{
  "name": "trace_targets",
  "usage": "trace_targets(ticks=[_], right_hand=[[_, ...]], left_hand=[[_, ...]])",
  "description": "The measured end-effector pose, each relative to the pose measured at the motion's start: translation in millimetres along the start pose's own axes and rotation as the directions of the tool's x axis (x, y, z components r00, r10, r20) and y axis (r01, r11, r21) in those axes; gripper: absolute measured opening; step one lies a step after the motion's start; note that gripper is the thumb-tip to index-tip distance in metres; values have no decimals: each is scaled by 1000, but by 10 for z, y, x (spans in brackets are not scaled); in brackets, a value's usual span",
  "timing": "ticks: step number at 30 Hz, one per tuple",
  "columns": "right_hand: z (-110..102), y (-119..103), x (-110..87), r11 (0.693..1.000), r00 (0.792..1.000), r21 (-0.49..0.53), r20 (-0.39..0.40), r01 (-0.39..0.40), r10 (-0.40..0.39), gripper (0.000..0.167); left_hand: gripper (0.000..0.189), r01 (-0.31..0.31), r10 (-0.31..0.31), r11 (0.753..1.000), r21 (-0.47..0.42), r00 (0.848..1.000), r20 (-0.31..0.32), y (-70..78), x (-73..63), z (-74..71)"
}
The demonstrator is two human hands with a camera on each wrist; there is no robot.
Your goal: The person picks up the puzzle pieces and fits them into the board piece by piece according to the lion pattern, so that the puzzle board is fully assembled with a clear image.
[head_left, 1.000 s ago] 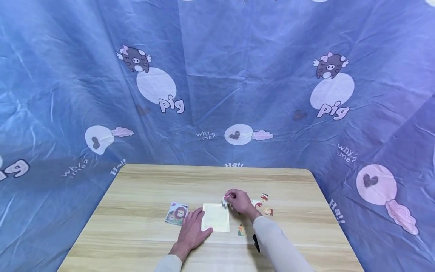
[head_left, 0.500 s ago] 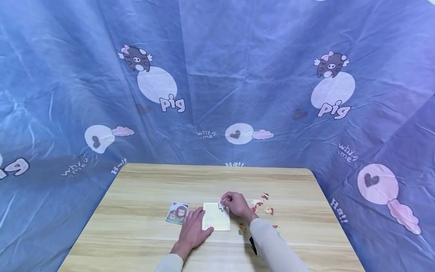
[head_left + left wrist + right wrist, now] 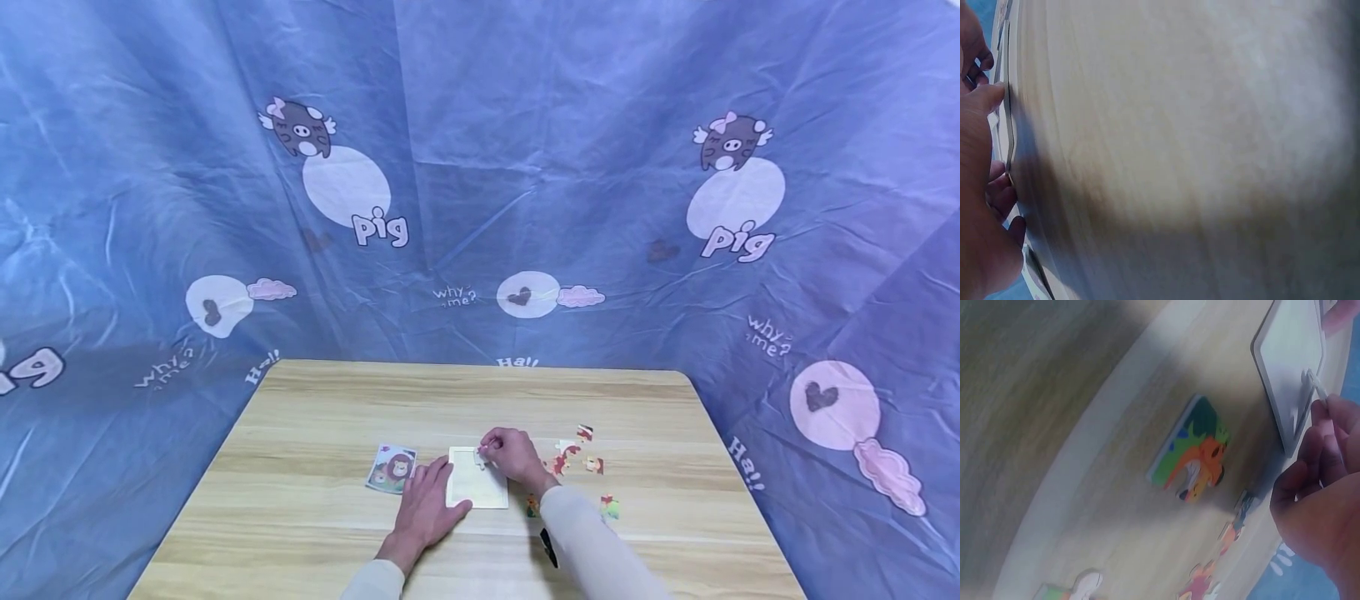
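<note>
A pale, shallow puzzle tray (image 3: pixel 480 495) lies on the wooden table, its flat inside bare but for what is near its top edge. My left hand (image 3: pixel 424 508) rests against it, fingertips along its left side and the thumb at the lower left corner. Between thumb and fingers, my right hand (image 3: pixel 516 455) pinches a light jigsaw piece (image 3: pixel 481 459) over the tray's upper part. The right wrist view shows that piece (image 3: pixel 1316 385) tilted, its lower end close over the tray surface (image 3: pixel 1288 353).
A picture card (image 3: pixel 391 469) with a lion lies left of the tray. Several loose jigsaw pieces are spread to the right, among them an orange and green one (image 3: pixel 1194 450) and one at the far right (image 3: pixel 610 507). Blue printed cloth (image 3: pixel 480 208) hangs behind the table.
My right hand has moved left and slightly toward me, carrying the jigsaw piece from the tray's upper right corner to over its upper middle. My left hand stays in place.
</note>
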State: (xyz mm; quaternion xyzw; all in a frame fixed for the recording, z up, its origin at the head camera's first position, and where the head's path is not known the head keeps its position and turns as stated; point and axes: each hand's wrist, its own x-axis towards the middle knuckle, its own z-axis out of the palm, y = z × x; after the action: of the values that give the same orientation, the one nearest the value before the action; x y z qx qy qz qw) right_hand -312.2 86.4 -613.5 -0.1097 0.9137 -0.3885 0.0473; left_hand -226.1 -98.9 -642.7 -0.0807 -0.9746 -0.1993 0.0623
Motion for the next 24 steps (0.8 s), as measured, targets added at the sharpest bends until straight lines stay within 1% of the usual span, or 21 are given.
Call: trace_targets(ticks=[3, 7, 15, 20, 24], right_hand=[[17, -14, -9, 1000, 1000, -15, -11, 18, -18, 4], [21, -33, -15, 998, 1000, -55, -9, 14, -15, 4], [43, -39, -34, 989, 1000, -148, 22, -7, 11, 7], [45, -69, -33, 984, 999, -178, 25, 30, -26, 8], [58, -99, -29, 980, 999, -193, 19, 42, -39, 7]], left_hand=[[74, -2, 2, 1000, 1, 1000, -6, -2, -5, 4], [73, -5, 5, 1000, -7, 1000, -13, -1, -4, 4], [73, -3, 3, 1000, -9, 1000, -8, 1, -3, 4], [73, -3, 2, 1000, -9, 1000, -15, -1, -2, 7], [72, -4, 4, 1000, -6, 1000, -18, -1, -6, 6]])
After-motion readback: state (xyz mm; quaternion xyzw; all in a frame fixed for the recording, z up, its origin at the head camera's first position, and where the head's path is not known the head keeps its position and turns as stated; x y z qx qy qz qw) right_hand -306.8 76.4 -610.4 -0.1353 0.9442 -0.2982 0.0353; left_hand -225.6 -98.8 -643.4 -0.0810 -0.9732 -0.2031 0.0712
